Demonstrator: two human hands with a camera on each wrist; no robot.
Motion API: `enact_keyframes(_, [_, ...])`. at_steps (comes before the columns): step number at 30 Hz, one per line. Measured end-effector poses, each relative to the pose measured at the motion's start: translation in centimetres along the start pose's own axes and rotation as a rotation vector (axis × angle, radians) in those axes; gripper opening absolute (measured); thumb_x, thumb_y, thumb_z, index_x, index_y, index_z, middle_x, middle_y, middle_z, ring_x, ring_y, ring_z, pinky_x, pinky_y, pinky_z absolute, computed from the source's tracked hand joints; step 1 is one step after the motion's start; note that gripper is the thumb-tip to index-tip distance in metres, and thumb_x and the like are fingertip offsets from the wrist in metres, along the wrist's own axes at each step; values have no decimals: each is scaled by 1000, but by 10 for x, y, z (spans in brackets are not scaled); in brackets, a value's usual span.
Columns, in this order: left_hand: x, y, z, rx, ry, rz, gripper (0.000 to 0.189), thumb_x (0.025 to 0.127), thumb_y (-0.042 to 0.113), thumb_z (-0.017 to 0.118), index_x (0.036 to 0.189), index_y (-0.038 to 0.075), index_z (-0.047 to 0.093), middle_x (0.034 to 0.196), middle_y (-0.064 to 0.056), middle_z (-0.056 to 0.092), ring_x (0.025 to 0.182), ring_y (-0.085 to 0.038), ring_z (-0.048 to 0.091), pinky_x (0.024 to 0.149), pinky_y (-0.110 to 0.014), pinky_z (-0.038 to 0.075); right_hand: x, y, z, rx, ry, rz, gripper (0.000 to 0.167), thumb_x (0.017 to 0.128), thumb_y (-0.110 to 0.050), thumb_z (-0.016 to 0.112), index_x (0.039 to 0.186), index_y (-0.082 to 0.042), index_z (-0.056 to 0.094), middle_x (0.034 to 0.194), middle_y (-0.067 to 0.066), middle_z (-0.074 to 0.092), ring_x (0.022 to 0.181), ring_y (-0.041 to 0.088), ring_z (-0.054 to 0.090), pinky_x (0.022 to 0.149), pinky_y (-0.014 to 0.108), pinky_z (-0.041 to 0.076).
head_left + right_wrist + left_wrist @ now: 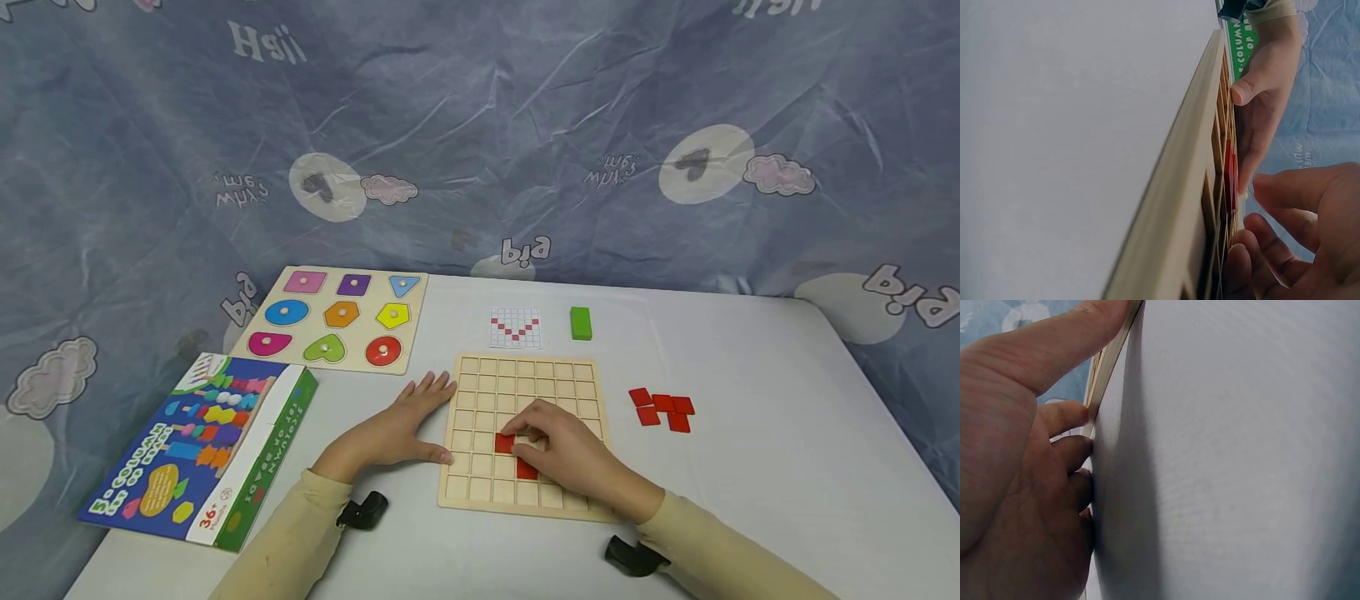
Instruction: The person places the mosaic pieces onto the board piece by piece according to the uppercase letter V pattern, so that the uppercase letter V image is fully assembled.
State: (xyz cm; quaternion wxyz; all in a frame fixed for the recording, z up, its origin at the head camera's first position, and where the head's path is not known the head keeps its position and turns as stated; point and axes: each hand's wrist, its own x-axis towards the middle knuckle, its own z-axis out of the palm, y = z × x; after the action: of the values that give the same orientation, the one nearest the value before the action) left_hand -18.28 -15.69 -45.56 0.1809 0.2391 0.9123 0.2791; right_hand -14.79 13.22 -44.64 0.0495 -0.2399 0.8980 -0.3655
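A wooden grid board point(480, 505) lies flat on the white table. Two red square tiles lie on it, one point(503, 444) by the fingertips of my right hand point(566, 450), the other point(527, 470) diagonally nearer me and partly under that hand. My right hand is bent over the board, thumb and index at the first tile's edge. In the right wrist view its thumb and fingers point(1272, 250) are apart, with no tile seen between them. My left hand point(393, 429) lies spread at the board's left edge, its thumb point(1094, 325) and fingertips touching the rim.
Several loose red tiles point(663, 403) lie right of the board. Behind it are a pattern card point(515, 327) with a red V and a green block point(581, 323). A shape puzzle board point(352, 343) and a bead-set box point(258, 442) occupy the left side.
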Motion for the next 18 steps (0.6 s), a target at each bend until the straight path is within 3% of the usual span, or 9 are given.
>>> enact_keyframes(18, [0,0,0,-4,2,-2,110,75,46,88,162,15,28,170,-4,12,157,-24,1,127,-44,1,-17,13,-21,13,15,23,23,91,-16,77,111,-25,73,94,-15,63,82,10,58,72,25,52])
